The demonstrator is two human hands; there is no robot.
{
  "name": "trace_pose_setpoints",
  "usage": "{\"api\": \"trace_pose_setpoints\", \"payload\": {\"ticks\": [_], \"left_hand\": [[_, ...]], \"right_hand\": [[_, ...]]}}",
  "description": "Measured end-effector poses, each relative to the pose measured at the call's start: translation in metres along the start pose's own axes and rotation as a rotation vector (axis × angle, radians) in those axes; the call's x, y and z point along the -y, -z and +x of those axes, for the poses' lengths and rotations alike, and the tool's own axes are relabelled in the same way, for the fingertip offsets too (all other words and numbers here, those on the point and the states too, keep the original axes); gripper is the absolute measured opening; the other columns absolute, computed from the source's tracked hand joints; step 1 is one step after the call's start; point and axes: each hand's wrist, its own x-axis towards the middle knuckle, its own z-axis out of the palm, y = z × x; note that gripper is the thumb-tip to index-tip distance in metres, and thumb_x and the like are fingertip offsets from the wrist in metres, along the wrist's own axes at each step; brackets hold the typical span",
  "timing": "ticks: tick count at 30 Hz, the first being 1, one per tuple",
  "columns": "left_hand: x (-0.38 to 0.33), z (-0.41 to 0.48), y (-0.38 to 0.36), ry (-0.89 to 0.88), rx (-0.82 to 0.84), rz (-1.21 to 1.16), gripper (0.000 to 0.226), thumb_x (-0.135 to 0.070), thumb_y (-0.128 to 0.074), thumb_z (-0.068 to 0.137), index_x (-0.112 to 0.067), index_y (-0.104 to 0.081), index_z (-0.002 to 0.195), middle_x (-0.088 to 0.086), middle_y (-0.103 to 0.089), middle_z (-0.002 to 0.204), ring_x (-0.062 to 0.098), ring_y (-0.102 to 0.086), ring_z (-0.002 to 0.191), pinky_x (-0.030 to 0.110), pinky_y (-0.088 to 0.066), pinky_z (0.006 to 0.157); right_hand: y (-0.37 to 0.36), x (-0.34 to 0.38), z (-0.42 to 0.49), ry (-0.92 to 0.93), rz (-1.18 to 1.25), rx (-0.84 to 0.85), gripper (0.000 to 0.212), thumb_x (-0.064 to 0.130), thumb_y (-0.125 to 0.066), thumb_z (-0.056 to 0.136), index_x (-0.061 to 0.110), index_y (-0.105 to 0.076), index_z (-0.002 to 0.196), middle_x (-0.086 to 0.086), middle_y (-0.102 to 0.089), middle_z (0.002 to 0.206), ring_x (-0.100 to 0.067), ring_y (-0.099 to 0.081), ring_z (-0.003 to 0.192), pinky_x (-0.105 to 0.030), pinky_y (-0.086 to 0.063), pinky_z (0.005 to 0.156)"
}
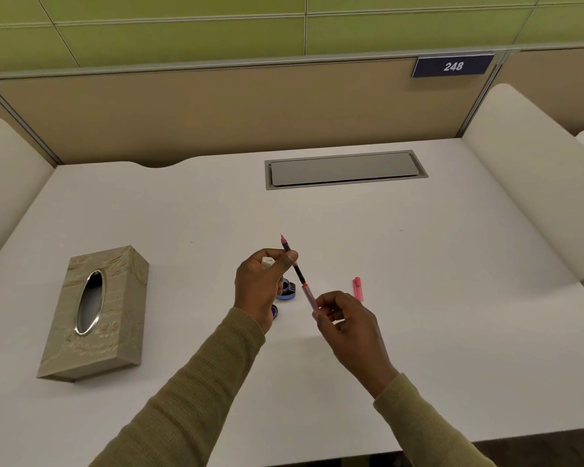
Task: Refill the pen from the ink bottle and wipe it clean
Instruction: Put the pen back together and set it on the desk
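Note:
A slim pen (299,273) with a pink tip, a dark middle and a clear pinkish rear points up and away over the white desk (418,264). My right hand (344,323) pinches its rear end. My left hand (262,284) holds a crumpled white tissue (268,262) against the pen's front part, thumb on the barrel. Behind the left hand stands the open ink bottle (288,290). Its dark blue lid (274,311) lies on the desk, partly hidden by my left wrist. The pink pen cap (358,288) lies to the right.
A beige tissue box (95,315) with an oval opening sits on the left. A grey cable hatch (346,169) is set into the desk at the back. White side dividers (526,183) and a tan back panel enclose the desk.

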Motion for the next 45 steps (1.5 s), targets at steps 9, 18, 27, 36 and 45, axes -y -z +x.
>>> {"api": "trace_pose_setpoints", "payload": {"ticks": [9,18,27,36,45], "left_hand": [[0.008,-0.014,0.001,0.012,0.079,-0.012,0.013,-0.023,-0.077,0.085,-0.01,-0.074,0.088,0.002,-0.055,0.064,0.016,-0.046,0.059,0.03,-0.043,0.053],[0.01,-0.016,0.005,0.037,0.054,-0.062,0.015,-0.023,-0.077,0.085,-0.01,-0.074,0.089,0.004,-0.053,0.064,0.018,-0.045,0.06,0.03,-0.043,0.054],[0.01,-0.022,0.002,0.068,0.062,-0.132,0.017,-0.023,-0.075,0.086,-0.008,-0.076,0.093,0.012,-0.05,0.071,0.02,-0.045,0.062,0.028,-0.047,0.054],[0.009,-0.026,0.001,0.061,0.088,-0.162,0.023,-0.019,-0.074,0.087,0.002,-0.073,0.098,0.012,-0.045,0.069,0.017,-0.043,0.056,0.028,-0.042,0.052],[0.011,-0.03,0.001,0.067,0.117,-0.203,0.027,-0.018,-0.074,0.086,0.004,-0.072,0.101,0.012,-0.044,0.071,0.014,-0.042,0.054,0.026,-0.039,0.051]], "right_hand": [[0.001,0.025,0.004,-0.151,0.228,0.045,0.011,0.018,-0.062,0.098,0.023,-0.071,0.102,0.003,-0.073,0.091,-0.014,-0.075,0.075,-0.029,-0.061,0.059],[0.003,0.038,0.002,-0.248,0.358,0.046,0.005,0.02,-0.069,0.094,0.02,-0.072,0.099,-0.003,-0.074,0.087,-0.018,-0.074,0.074,-0.029,-0.06,0.062],[0.01,0.045,0.001,-0.398,0.573,0.196,0.018,0.028,-0.067,0.097,0.016,-0.065,0.11,-0.005,-0.071,0.082,-0.016,-0.057,0.062,-0.026,-0.042,0.05],[0.012,0.048,-0.003,-0.424,0.578,0.215,0.024,0.036,-0.059,0.1,0.016,-0.067,0.111,-0.002,-0.066,0.079,-0.012,-0.05,0.056,-0.024,-0.035,0.047],[0.013,0.048,-0.004,-0.432,0.587,0.235,0.032,0.043,-0.054,0.101,0.019,-0.073,0.108,-0.001,-0.065,0.079,-0.011,-0.052,0.058,-0.024,-0.034,0.049]]}}
